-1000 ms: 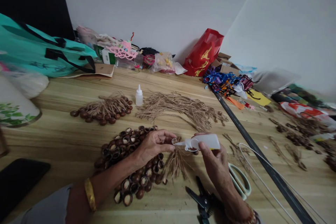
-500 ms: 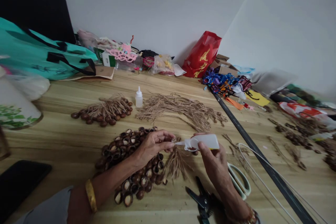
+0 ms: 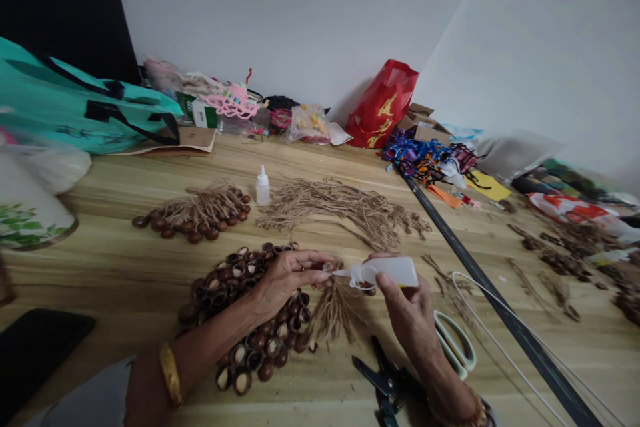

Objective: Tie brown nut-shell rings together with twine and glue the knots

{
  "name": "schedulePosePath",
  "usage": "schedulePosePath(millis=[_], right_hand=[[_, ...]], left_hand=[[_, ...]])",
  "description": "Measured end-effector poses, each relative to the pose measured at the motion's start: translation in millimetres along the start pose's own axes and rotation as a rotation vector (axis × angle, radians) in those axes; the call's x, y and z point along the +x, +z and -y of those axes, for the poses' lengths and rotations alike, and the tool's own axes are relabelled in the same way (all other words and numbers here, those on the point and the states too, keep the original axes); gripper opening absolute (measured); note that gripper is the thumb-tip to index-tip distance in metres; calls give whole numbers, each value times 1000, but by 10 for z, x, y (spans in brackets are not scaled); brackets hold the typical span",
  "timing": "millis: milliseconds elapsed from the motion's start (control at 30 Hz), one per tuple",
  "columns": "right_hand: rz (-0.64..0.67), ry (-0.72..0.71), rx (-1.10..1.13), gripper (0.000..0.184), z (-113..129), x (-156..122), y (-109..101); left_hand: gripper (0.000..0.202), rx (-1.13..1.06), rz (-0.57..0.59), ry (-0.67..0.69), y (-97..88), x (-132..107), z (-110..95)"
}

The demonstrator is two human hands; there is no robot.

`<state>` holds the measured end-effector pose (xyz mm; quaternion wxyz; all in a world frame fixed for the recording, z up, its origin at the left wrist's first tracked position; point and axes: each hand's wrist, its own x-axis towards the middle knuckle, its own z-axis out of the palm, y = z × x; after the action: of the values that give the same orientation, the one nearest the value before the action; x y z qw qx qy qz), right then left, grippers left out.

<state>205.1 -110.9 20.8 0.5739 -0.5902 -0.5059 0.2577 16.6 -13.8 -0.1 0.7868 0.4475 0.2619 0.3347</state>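
My left hand [image 3: 287,277] pinches a small round nut shell [image 3: 327,267] between thumb and fingers. My right hand [image 3: 407,307] grips a white plastic glue bottle [image 3: 387,272] on its side, with the nozzle tip at the shell. Below my left wrist lies a heap of hollowed brown nut shells [image 3: 240,310]. A bunch of jute twine tassels [image 3: 334,315] lies under the gap between my hands. Farther forward are a group of nuts on twine [image 3: 193,219], a loose twine pile [image 3: 335,209] and a small white dropper bottle [image 3: 263,188].
White-handled scissors [image 3: 455,347] and black pliers [image 3: 383,377] lie near my right forearm. A black rod [image 3: 500,313] crosses the wooden table [image 3: 125,267]. A black phone [image 3: 40,347], a teal bag [image 3: 75,107] and a red bag [image 3: 383,105] surround the work.
The view has tilted slightly. Both hands keep the bottle nozzle at the shell, with no visible change in grip.
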Motion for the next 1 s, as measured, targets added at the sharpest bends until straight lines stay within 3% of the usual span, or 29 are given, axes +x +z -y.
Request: schedulePosePath(millis=[433, 1000], right_hand=[[51, -93, -66, 20, 96, -59, -2], [47, -108, -86, 18, 100, -48, -27]], left_hand=[[27, 27, -1, 42, 6, 1, 22], [29, 98, 111, 10, -42, 16, 78]])
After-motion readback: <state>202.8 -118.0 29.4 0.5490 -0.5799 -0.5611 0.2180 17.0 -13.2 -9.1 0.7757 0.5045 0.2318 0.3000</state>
